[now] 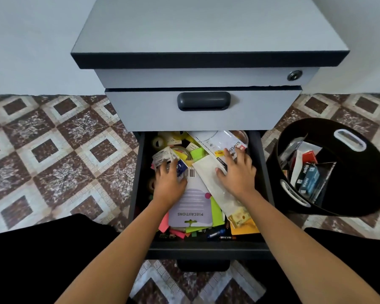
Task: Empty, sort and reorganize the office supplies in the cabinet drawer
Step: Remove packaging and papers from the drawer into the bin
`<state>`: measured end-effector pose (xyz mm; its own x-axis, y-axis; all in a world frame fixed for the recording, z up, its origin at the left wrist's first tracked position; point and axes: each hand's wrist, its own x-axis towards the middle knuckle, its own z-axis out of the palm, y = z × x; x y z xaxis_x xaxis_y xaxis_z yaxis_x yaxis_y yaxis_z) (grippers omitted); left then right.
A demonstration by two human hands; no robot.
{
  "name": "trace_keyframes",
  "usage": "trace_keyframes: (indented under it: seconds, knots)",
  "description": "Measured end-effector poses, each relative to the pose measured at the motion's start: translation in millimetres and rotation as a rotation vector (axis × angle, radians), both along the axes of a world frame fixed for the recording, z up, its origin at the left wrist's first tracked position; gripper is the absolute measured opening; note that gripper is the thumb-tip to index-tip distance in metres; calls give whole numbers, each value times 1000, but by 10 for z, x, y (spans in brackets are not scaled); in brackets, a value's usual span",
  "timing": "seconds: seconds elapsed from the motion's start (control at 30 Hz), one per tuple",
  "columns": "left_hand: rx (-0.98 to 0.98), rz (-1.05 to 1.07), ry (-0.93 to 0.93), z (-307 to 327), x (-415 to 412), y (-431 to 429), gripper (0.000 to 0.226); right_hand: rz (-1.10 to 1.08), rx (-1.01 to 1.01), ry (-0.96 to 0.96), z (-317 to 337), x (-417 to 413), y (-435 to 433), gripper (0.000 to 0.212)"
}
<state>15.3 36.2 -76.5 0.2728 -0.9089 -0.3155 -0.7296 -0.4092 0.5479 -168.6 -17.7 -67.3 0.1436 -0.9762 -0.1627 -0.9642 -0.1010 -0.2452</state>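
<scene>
The grey cabinet's lower drawer (262,172) is pulled open and crammed with office supplies. My left hand (168,182) lies spread on a white card with a barcode and the word PRECAUTIONS (192,207), fingertips reaching small white packets (164,156). My right hand (237,172) rests with spread fingers on a long white packet (208,174) and a clear stapler package (224,141). Beneath them lie green and pink sticky notes (216,212), tape rolls (157,141), an orange-yellow pack (242,222) and pens (215,234) along the front edge.
A black bin (347,200) stands on the patterned floor to the drawer's right, holding boxed staplers (308,178) and several packages. The shut upper drawer with its dark handle (203,100) overhangs the back of the open one. My dark-clothed knees flank the drawer.
</scene>
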Motion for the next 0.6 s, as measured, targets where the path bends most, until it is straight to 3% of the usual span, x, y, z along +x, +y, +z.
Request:
trace_keyframes:
  seconds: [0.23,0.33,0.47,0.6]
  knots:
    - [11,-213,-259,-31,-200,183,53,70,-70,53,-73,4,214,55]
    - [-43,-290,-317,-59,-244,274,48,138,-121,-69,-97,56,319,43]
    - [-126,-350,-237,-72,-242,360,40,209,-163,-343,-144,82,390,32]
    - [-224,-193,-137,-59,-176,364,39,159,-286,-350,-89,30,270,36]
